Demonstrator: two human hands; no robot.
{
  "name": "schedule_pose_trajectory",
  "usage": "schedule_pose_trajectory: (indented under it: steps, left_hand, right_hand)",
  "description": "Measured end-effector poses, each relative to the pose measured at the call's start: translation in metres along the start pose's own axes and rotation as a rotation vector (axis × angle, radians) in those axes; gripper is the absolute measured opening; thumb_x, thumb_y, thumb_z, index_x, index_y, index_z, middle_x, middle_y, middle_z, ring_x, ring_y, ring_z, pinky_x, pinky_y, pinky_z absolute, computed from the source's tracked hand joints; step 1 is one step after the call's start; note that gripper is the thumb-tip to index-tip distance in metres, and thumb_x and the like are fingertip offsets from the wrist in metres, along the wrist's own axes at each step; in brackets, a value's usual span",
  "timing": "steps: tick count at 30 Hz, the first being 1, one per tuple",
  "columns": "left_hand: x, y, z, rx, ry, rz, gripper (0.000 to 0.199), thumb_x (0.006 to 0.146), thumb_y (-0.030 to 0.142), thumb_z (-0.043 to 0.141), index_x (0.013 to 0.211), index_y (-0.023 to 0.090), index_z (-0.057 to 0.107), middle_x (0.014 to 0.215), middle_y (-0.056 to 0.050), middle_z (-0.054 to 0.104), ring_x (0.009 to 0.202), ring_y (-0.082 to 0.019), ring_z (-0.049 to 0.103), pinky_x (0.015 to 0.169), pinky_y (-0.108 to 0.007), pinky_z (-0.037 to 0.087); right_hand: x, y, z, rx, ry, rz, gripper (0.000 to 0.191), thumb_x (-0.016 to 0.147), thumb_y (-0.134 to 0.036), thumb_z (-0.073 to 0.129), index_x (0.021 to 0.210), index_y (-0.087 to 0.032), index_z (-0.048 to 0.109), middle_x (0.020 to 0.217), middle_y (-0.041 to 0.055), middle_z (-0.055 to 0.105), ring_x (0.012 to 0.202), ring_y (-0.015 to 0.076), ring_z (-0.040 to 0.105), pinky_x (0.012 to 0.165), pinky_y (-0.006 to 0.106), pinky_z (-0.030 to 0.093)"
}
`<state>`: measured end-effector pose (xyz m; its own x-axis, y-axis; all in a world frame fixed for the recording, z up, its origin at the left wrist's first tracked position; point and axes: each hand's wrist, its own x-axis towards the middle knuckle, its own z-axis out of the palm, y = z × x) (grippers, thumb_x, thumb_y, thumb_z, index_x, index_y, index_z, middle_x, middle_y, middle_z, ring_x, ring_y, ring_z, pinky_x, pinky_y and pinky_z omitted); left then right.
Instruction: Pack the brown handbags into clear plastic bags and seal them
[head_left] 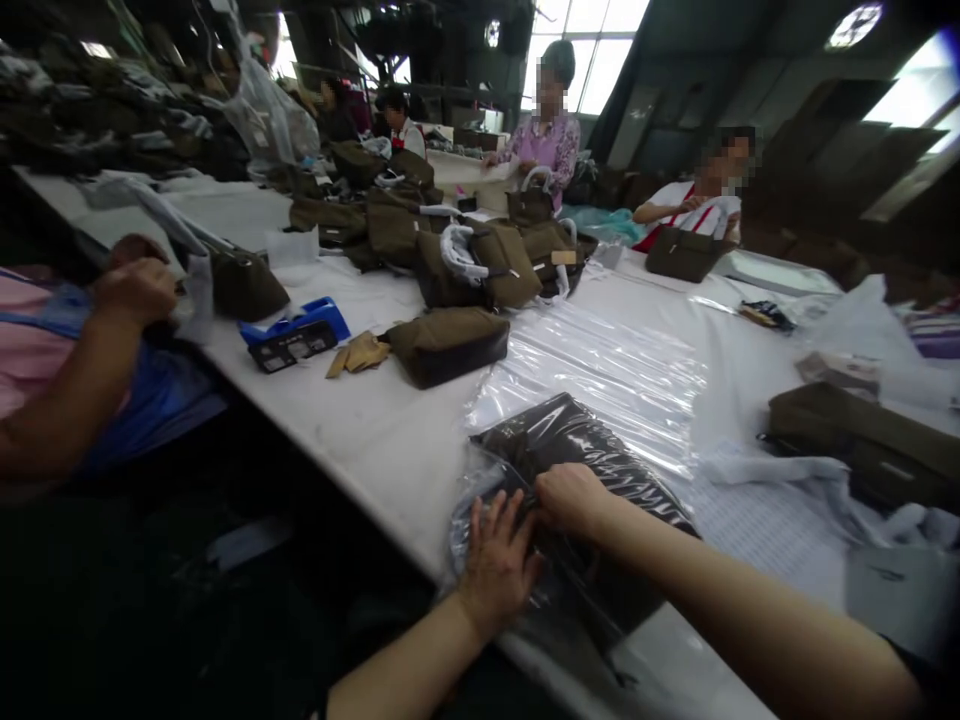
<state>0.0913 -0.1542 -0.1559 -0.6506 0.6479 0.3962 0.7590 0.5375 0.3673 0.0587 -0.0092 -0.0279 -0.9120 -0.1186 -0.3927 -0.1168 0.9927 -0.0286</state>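
A dark, flat item (574,445) lies inside a clear plastic bag (495,500) at the near edge of the white work table (375,420). My left hand (499,565) rests on the bag's near side, its fingers spread flat on the plastic. My right hand (571,498) sits just beside it, with its fingers curled into the plastic over the dark item. A wide sheet of clear plastic (592,380) lies just beyond the dark item.
Several olive-brown handbags (448,345) stand on the table, with white-wrapped handles on some. A blue holder (296,325) and a black card lie nearby. Co-workers sit around the table, one with a forearm (90,350) at the left. White paper and another bag (862,445) lie to the right.
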Motion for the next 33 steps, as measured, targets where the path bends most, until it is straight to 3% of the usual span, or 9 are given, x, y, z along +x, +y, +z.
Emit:
schedule_pose_trajectory:
  steps: [3,9,15,19,22,24,28,31,33]
  left_hand:
    - [-0.003,-0.004,0.000,-0.032,-0.006,0.016,0.048,0.088,0.036,0.044,0.131,0.016,0.042,0.143,-0.011,0.033,0.133,-0.029,0.024,0.108,-0.051,0.020]
    - [0.000,-0.005,0.002,0.000,-0.072,0.078,0.050,0.088,0.041,0.043,0.135,0.025,0.037,0.144,-0.007,0.031,0.133,-0.033,0.023,0.105,-0.054,0.024]
    - [0.006,-0.013,-0.018,-0.087,0.036,0.084,0.041,0.088,0.036,0.045,0.127,0.025,0.048,0.141,-0.007,0.037,0.132,-0.030,0.026,0.106,-0.050,0.026]
    - [0.000,-0.048,-0.047,-0.544,0.191,-0.535,0.039,0.086,0.039,0.046,0.119,0.019,0.051,0.133,-0.012,0.043,0.123,-0.028,0.038,0.104,-0.048,0.031]
    - [0.009,-0.059,-0.061,-1.166,-0.016,-1.212,0.041,0.086,0.043,0.046,0.116,0.016,0.049,0.123,-0.013,0.052,0.103,-0.026,0.056,0.090,-0.045,0.045]
    - [0.026,-0.051,-0.070,-1.540,-0.219,-1.394,0.040,0.085,0.042,0.048,0.114,0.014,0.051,0.112,-0.012,0.059,0.093,-0.025,0.061,0.084,-0.041,0.049]
    - [0.072,-0.009,-0.092,-1.909,-0.420,-1.178,0.042,0.088,0.042,0.043,0.117,0.013,0.052,0.102,-0.010,0.064,0.091,-0.023,0.062,0.085,-0.037,0.048]
    - [0.103,0.017,-0.112,-1.869,-0.496,-0.841,0.049,0.087,0.049,0.041,0.117,0.014,0.054,0.110,-0.012,0.060,0.085,-0.022,0.061,0.080,-0.037,0.049]
    - [0.112,0.025,-0.125,-1.656,-0.397,-0.595,0.048,0.083,0.051,0.048,0.114,0.015,0.058,0.105,-0.011,0.061,0.084,-0.021,0.059,0.078,-0.035,0.048]
  right_hand:
    - [0.007,0.003,0.005,-0.085,-0.004,0.047,0.011,0.070,-0.020,0.064,0.078,-0.012,0.066,0.075,0.0168,0.067,0.077,0.0304,0.065,0.063,0.034,0.046]
    - [0.009,0.038,-0.007,-0.149,0.077,0.213,0.072,0.049,-0.050,0.079,0.105,-0.011,0.053,0.084,0.0165,0.065,0.081,0.0349,0.062,0.064,0.038,0.047]
    - [-0.047,0.117,-0.028,-0.176,0.374,0.494,0.057,0.071,-0.046,0.066,0.117,-0.018,0.047,0.097,0.0125,0.062,0.091,0.0307,0.058,0.069,0.037,0.046]
    - [-0.113,0.084,0.007,-0.086,0.674,0.334,0.044,0.081,-0.034,0.055,0.121,-0.017,0.046,0.107,0.0126,0.059,0.100,0.0283,0.053,0.082,0.041,0.046]
    - [-0.128,0.011,0.064,0.003,0.703,-0.014,0.047,0.079,-0.026,0.053,0.125,-0.018,0.046,0.122,0.0105,0.055,0.113,0.0254,0.048,0.091,0.037,0.044]
    - [-0.120,-0.025,0.099,-0.074,0.828,-0.150,0.046,0.078,-0.026,0.052,0.123,-0.017,0.050,0.121,0.0102,0.057,0.115,0.0266,0.048,0.091,0.038,0.045]
    - [-0.101,-0.015,0.105,0.073,0.962,-0.040,0.038,0.077,-0.012,0.045,0.112,-0.020,0.059,0.119,0.0078,0.059,0.116,0.0279,0.048,0.099,0.048,0.036]
    - [-0.104,0.051,0.054,0.667,0.955,0.141,0.016,0.074,-0.024,0.059,0.088,-0.020,0.067,0.093,0.0042,0.069,0.094,0.0256,0.061,0.093,0.041,0.043]
    - [-0.112,0.100,0.015,0.767,1.040,0.322,0.023,0.076,-0.037,0.060,0.082,-0.016,0.065,0.077,0.0072,0.068,0.078,0.0265,0.063,0.076,0.040,0.049]
